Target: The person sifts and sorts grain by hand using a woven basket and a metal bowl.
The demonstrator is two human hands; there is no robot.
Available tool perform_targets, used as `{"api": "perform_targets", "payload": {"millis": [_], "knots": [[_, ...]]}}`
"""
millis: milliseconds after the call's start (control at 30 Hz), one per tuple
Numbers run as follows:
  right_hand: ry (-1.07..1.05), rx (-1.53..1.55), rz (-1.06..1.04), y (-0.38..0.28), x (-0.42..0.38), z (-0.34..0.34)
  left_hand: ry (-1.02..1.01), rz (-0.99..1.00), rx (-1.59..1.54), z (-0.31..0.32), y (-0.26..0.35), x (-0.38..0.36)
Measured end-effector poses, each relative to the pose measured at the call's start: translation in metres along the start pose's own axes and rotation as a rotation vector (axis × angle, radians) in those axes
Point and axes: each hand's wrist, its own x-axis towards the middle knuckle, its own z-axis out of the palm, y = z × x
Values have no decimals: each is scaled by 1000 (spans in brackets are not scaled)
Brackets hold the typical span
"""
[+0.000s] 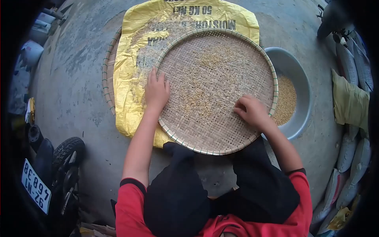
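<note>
A round woven bamboo winnowing tray (221, 130) with a bound rim lies in front of my knees, its surface strewn with unhusked rice grains (201, 96). My left hand (157, 91) holds its left rim, the fingers lying over the edge. Over the tray's right part, my right hand (251, 112) is closed, with thumb and fingertips drawn together. Anything pinched there is too small or hidden to make out. Under the tray a yellow printed sack (128, 98) is spread, with a thin scatter of grain and chaff on it.
A metal basin (302, 98) with a heap of grain stands at the right, partly under the tray. Another woven tray (110, 73) shows beneath the sack's left side. A motorbike wheel (69, 154) is at lower left. Filled sacks (347, 148) line the right side.
</note>
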Motion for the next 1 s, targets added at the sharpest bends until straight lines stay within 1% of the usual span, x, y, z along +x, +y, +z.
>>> {"api": "perform_targets", "payload": {"millis": [67,167,267,400,467,533,600,700,733,800,833,867,933,967,1000], "knots": [[-37,-71,49,-2,2,3,-9,1,-4,-1,1,-1],[-18,-91,64,-3,2,5,3,11,-6,2,-2,0],[-15,-125,14,1,4,9,-6,9,6,1,-2,0],[-8,-124,8,2,2,4,-28,-7,11,0,0,0],[147,-52,-47,8,-6,-13,-40,-9,7,-1,0,0],[400,50,104,22,-17,-40,-30,-6,11,-1,0,-1],[745,25,254,56,-30,-62,-15,0,8,-1,-1,-1],[831,21,312,77,-51,-76,-19,2,-3,-1,0,0],[839,17,316,79,-51,-73,-18,-10,-4,0,0,0],[774,32,284,81,-48,-60,-16,-17,-4,1,1,0],[683,119,351,74,-43,-54,-18,-17,-7,2,1,0],[686,126,351,73,-37,-44,-20,-16,-5,2,-1,0],[597,244,251,67,-21,-25,-15,-15,-42,-2,-1,1],[593,200,352,55,-18,-23,-11,-23,-86,-5,-2,2],[593,216,343,58,-16,-21,-6,-23,-69,-9,-4,4]]}}
